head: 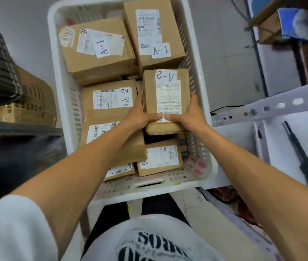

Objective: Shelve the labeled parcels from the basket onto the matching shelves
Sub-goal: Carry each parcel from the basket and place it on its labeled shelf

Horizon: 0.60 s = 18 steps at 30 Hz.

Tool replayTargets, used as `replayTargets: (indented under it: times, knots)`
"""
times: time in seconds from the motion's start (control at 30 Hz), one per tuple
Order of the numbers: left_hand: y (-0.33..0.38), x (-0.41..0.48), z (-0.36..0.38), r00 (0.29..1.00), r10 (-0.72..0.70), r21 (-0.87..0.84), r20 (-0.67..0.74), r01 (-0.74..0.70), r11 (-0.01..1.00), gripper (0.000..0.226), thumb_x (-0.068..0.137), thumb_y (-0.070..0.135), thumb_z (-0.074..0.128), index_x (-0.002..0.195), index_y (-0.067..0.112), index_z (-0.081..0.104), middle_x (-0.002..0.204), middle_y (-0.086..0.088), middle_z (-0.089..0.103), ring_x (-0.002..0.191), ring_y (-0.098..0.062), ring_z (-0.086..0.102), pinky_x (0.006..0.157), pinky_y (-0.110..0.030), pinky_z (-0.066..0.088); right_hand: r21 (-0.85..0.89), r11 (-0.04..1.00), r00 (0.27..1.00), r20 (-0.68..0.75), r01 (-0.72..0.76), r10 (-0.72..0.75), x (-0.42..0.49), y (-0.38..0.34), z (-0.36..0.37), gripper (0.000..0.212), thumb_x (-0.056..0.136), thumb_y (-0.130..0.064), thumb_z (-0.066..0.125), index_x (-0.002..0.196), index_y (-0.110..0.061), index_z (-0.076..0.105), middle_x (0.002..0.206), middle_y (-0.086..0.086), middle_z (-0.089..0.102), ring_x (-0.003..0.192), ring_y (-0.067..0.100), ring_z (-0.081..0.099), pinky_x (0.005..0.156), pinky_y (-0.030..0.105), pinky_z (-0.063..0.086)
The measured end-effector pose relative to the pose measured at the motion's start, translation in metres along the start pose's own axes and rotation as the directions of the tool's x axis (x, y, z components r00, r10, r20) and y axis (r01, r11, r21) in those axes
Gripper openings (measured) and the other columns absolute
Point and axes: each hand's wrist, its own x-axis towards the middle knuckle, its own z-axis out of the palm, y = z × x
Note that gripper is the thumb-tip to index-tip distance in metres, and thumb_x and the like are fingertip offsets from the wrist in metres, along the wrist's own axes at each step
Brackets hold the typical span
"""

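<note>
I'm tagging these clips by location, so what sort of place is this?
Probably a parcel storeroom or pickup point: a white basket full of cardboard parcels labelled A-1 and A-2, with slotted metal shelving beside it.

Matt brown cardboard parcels (100, 53); white perforated plastic basket (62, 102); paper labels (168, 99).

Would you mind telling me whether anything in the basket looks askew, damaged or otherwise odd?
Nothing looks torn or spilled. The basket is packed untidily: the far-left A-1 parcel sits tilted with a crooked label, and the A-2 parcel gripped by the left hand and right hand reads upside down from here.
</note>
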Motion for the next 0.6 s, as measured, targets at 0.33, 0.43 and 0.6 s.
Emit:
replayTargets:
  times: [0.33, 0.43, 0.6]
  knots:
    - [-0.002, -0.017, 0.009, 0.999, -0.039, -0.137, -0.010, 0.037, 0.990, 0.113, 0.066, -0.003, 0.081, 0.151, 0.031, 0.016, 0.139, -0.004, 0.051, 0.126, -0.022, 0.049, 0.106, -0.045, 0.042, 0.178, 0.978, 0.994, 0.035, -0.107, 0.102, -0.018, -0.005, -0.002, 0.098, 0.058, 0.005, 0.086, 0.140, -0.016, 0.035, 0.132, 0.001, 0.055, 0.124, 0.016, 0.049, 0.100, 0.027, 0.039]
    - [0.005, -0.035, 0.013, 0.999, 0.005, -0.154, -0.052, -0.013, 0.988, 0.112, 0.066, -0.004, 0.080, 0.150, 0.034, 0.016, 0.138, -0.004, 0.051, 0.125, -0.022, 0.049, 0.104, -0.046, 0.044, 0.208, 0.976, 0.997, -0.016, -0.067, 0.072, -0.035, -0.009, -0.007, 0.100, 0.057, 0.006, 0.086, 0.141, -0.016, 0.034, 0.131, 0.000, 0.055, 0.124, 0.017, 0.050, 0.103, 0.031, 0.041]
    - [0.032, -0.070, 0.002, 0.992, 0.108, -0.188, -0.059, -0.117, 0.975, 0.111, 0.068, -0.007, 0.078, 0.150, 0.032, 0.014, 0.137, -0.008, 0.050, 0.124, -0.024, 0.051, 0.103, -0.043, 0.046, 0.146, 0.989, 0.994, -0.105, -0.014, 0.030, -0.065, -0.035, -0.025, 0.115, 0.051, -0.009, 0.093, 0.144, -0.020, 0.027, 0.130, -0.003, 0.056, 0.121, 0.018, 0.051, 0.105, 0.040, 0.042]
